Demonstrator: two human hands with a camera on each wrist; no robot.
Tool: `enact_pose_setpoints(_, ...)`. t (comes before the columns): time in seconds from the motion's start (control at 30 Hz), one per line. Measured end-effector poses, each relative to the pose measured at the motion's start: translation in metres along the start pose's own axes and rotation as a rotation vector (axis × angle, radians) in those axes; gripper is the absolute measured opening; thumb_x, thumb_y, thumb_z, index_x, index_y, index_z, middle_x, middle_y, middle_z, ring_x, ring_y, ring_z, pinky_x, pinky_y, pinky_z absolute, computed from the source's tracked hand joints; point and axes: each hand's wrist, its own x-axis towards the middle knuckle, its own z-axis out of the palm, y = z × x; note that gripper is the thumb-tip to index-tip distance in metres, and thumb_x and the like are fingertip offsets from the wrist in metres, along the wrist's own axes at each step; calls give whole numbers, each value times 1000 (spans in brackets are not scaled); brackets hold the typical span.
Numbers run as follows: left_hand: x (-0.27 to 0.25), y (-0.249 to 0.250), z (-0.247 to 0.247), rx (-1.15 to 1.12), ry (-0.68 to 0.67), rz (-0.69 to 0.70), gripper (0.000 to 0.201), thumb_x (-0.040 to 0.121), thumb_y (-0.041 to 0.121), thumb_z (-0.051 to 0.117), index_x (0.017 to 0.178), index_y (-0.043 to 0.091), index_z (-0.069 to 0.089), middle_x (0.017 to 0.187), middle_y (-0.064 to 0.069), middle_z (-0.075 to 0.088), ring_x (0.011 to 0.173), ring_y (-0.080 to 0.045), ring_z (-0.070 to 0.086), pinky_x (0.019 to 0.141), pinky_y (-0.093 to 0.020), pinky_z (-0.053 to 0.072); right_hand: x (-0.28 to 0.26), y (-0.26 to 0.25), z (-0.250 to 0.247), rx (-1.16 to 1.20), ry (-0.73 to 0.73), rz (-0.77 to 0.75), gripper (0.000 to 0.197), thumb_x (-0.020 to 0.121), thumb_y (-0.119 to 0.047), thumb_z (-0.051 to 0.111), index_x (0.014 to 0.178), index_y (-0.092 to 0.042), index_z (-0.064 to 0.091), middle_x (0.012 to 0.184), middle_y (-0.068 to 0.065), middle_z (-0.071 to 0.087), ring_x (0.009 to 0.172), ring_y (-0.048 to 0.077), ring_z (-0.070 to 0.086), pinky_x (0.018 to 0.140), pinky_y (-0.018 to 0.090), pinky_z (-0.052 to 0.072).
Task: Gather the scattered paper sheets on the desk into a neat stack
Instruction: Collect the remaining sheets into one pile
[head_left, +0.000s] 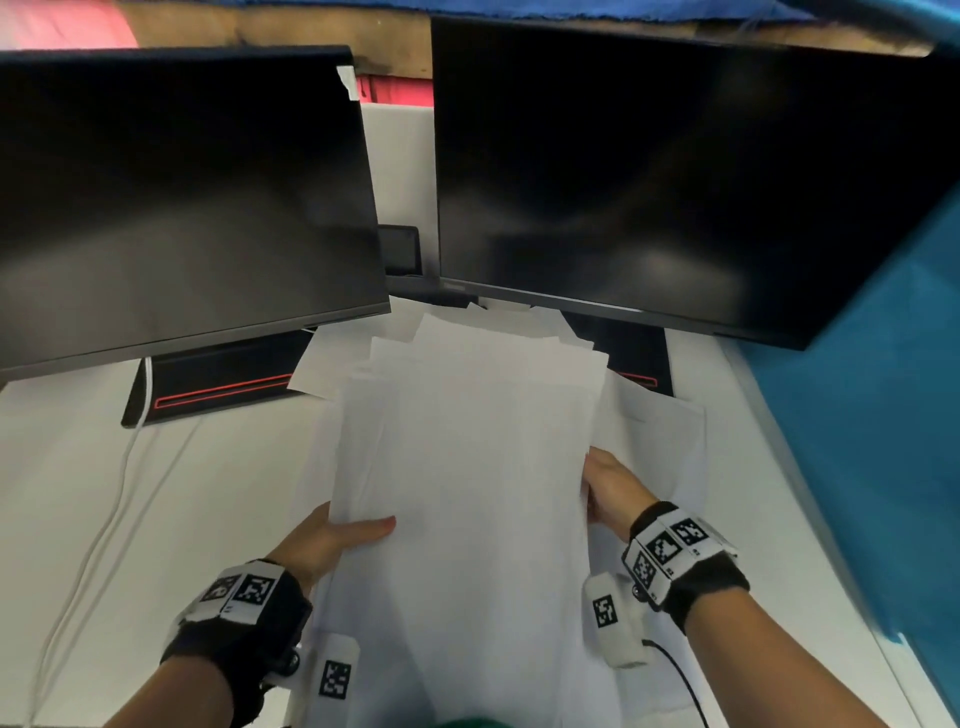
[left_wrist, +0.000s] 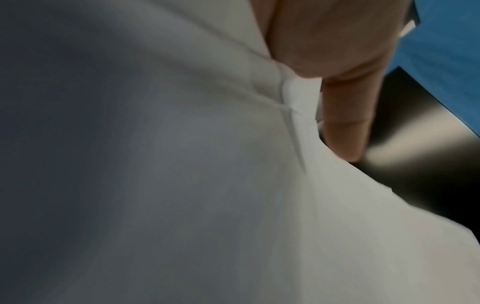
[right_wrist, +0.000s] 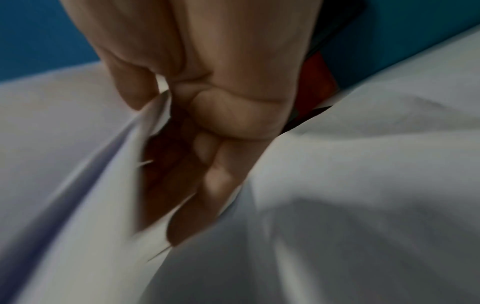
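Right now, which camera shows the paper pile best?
The head view: the whole pile shows, fanned unevenly, held by both hands. The left wrist and right wrist views show only blurred sheets beside the fingers.

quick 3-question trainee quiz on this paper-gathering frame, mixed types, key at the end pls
1. True or false: both the left hand and the right hand grip the paper bundle.
2. Loose sheets not yet squared with the bundle lie: A) on a monitor screen, B) on the desk under and beside the bundle, C) nowhere.
3. Fill in: both monitors are switched ___.

Key: 1 true; 2 B; 3 off (screens dark).
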Motion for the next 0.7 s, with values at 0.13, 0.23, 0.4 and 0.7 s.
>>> enact_pose_setpoints(0.13, 7, -10, 1, 95, 160, 108, 39, 65, 18, 82, 98, 6, 66, 70, 0, 73, 81, -30, 67, 63, -32, 51, -6, 14, 16, 254, -32, 50, 55, 86, -61, 40, 129, -28, 48, 121, -11, 57, 118, 17, 54, 91, 28, 42)
enact_pose_setpoints(0.23, 7, -13, -4, 88, 246, 158, 23, 78, 7, 70, 101, 8, 65, 75, -5, 73, 80, -33, 67, 67, -37, 52, -13, 29, 23, 88, -16, -42, 43, 80, -31, 68, 121, -24, 54, 120, -3, 64, 108, 15, 61, 91, 30, 49)
enact_pose_setpoints(0.4, 12, -2, -14, -139, 126, -11, 32, 65, 16, 77, 94, 6, 69, 81, -14, 74, 77, -34, 66, 70, -39, 53, -4, 31, 37, 145, 93, -124, 29, 86, -3, 58, 106, -25, 60, 112, 2, 66, 103, 18, 63, 98, 36, 46)
enact_pose_setpoints(0.7, 31, -18, -51, 20, 260, -77, 9, 85, 7, 61, 80, 0, 63, 67, -17, 64, 66, -31, 58, 70, -41, 48, 10, 42, 16, 22, 289, -62, 22, 84, -19, 65, 103, -25, 55, 105, 11, 60, 90, 20, 58, 83, 32, 50)
